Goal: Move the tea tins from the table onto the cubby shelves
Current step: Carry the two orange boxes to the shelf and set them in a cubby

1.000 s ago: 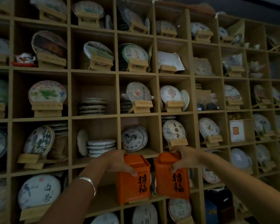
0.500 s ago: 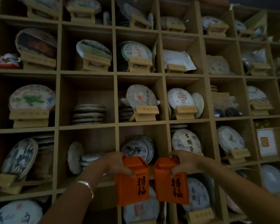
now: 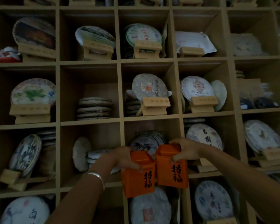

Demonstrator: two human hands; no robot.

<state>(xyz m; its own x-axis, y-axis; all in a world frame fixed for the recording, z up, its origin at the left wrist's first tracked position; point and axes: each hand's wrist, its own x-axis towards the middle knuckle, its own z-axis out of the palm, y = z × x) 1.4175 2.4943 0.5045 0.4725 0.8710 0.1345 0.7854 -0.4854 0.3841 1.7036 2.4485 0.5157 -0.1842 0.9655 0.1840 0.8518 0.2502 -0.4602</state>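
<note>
I hold two orange tea tins with black characters side by side in front of the wooden cubby shelves (image 3: pixel 121 88). My left hand (image 3: pixel 122 157), a silver bangle on its wrist, grips the top of the left tin (image 3: pixel 138 177). My right hand (image 3: pixel 183 151) grips the top of the right tin (image 3: pixel 172 168), which sits slightly higher. Both tins hang in the air before the cubby holding a stack of wrapped tea cakes (image 3: pixel 146 141). The two tins touch along their inner edges.
Nearly every cubby holds round wrapped tea cakes, many on small wooden stands (image 3: pixel 153 105). The cubby up and left of the tins has only a low stack of cakes (image 3: pixel 94 109) with free room above it. A small teapot figure (image 3: pixel 8 52) sits far left.
Both hands have raised the two tins upward along the shelf front, from the lower row toward the row above. My view has moved closer and tilted up.
</note>
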